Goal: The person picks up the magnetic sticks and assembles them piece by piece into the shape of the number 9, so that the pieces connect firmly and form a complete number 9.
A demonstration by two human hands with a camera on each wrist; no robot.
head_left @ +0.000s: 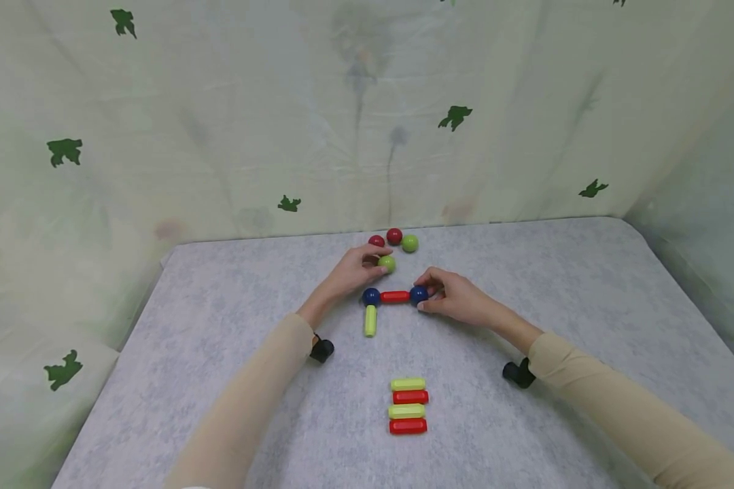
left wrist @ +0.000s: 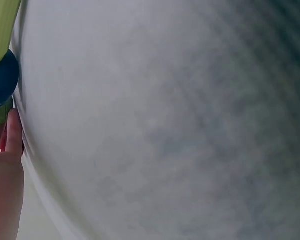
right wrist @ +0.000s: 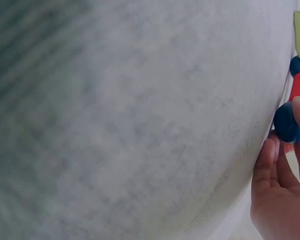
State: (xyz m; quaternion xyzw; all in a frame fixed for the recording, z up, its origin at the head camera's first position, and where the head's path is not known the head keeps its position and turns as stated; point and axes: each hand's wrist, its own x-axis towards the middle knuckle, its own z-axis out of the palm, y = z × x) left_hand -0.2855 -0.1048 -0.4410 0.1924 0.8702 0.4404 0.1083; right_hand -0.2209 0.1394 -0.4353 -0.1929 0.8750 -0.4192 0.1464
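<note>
My left hand (head_left: 356,269) holds a green ball (head_left: 387,263) between thumb and fingers, just in front of the other balls. On the right, my right hand (head_left: 459,297) pinches a blue ball (head_left: 418,294); the right wrist view also shows the thumb against this blue ball (right wrist: 287,123). A red stick (head_left: 395,297) joins it to a second blue ball (head_left: 372,297). From that second ball a yellow-green stick (head_left: 370,321) points toward the person, forming a corner. In the left wrist view, the left hand (left wrist: 7,175) shows only at the edge.
Behind the left hand lie two red balls (head_left: 394,236) and another green ball (head_left: 410,243), near the table's back edge. Several yellow-green and red sticks (head_left: 408,411) lie in a stack-like row nearer the person. A leaf-patterned cloth (head_left: 251,136) hangs behind the grey table (head_left: 587,285).
</note>
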